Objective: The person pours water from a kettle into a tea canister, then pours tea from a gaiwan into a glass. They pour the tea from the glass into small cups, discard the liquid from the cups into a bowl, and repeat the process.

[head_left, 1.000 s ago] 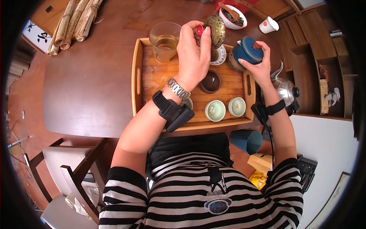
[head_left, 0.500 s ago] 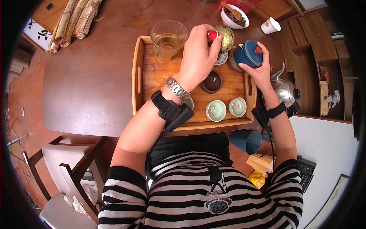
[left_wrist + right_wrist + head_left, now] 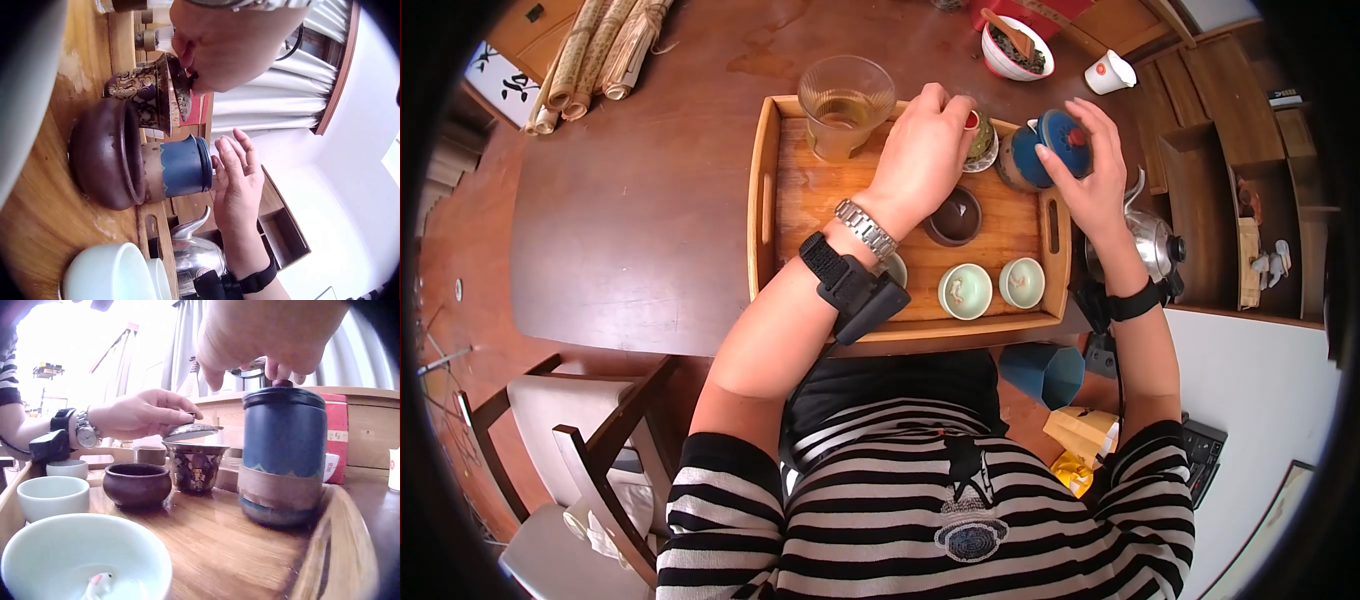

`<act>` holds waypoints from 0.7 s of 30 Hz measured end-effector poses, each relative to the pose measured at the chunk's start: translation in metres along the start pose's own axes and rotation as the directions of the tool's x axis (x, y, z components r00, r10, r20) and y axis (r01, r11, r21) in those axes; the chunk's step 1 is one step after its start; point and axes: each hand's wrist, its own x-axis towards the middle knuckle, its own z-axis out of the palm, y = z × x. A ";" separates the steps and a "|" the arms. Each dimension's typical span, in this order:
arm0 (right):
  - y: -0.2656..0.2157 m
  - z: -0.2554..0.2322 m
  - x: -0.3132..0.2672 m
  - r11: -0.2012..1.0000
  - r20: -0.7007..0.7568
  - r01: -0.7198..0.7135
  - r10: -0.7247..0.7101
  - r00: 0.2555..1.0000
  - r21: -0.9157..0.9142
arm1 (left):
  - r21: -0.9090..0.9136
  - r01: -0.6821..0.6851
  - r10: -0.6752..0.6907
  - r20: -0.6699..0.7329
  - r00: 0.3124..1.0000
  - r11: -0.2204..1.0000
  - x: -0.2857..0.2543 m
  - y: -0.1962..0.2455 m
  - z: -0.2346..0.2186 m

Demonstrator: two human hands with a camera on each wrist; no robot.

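Observation:
My left hand pinches the knob of a domed, patterned lid. The lid lies tilted over the rim of a dark, gold-patterned gaiwan. A blue lidded teapot with a brown band stands upright at the tray's right end. Above it, my right hand has its fingers loosely extended, fingertips close to the teapot's red knob. In front of the gaiwan sits a dark brown bowl. Pale green cups with small figures inside stand at the tray's near side.
A glass pitcher of amber liquid stands at the far left of the wooden tray. Beyond are a bowl of tea leaves and a white cup. A metal kettle stands right of the tray; rolled bamboo mats lie back left.
My left hand has lowered the lid from above onto the gaiwan, turning it knob-up. My right hand's fingers have straightened and lifted from the teapot's lid.

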 end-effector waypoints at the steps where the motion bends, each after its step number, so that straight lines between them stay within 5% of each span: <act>1: -0.003 0.002 0.002 1.000 0.000 -0.001 0.001 1.000 0.001 | 0.001 0.001 -0.001 0.001 1.000 1.000 0.000 0.000 0.000; 4: -0.019 0.009 0.007 0.990 0.092 0.122 -0.129 0.987 0.074 | 0.036 -0.021 0.020 0.031 0.999 0.999 0.000 0.000 0.000; 7: -0.024 0.021 0.012 0.979 0.215 0.080 -0.120 0.969 0.185 | 0.061 -0.031 0.028 0.049 0.998 0.998 0.000 -0.001 0.000; 9: -0.033 0.029 0.016 0.979 0.247 0.001 -0.052 0.968 0.204 | 0.041 -0.048 0.046 0.045 0.998 0.998 0.000 -0.002 0.001; 11: -0.035 0.037 0.019 0.922 0.338 -0.233 0.123 0.933 0.308 | 0.048 -0.065 0.063 0.043 0.997 0.997 0.000 -0.003 0.002; 14: -0.038 0.042 0.027 0.909 0.372 -0.339 0.235 0.898 0.243 | 0.062 -0.087 0.084 0.043 0.996 0.994 0.000 -0.004 0.003; 21: -0.034 0.054 0.035 0.913 0.320 -0.332 0.250 0.914 0.237 | 0.077 -0.106 0.102 0.058 0.993 0.991 0.000 -0.005 0.003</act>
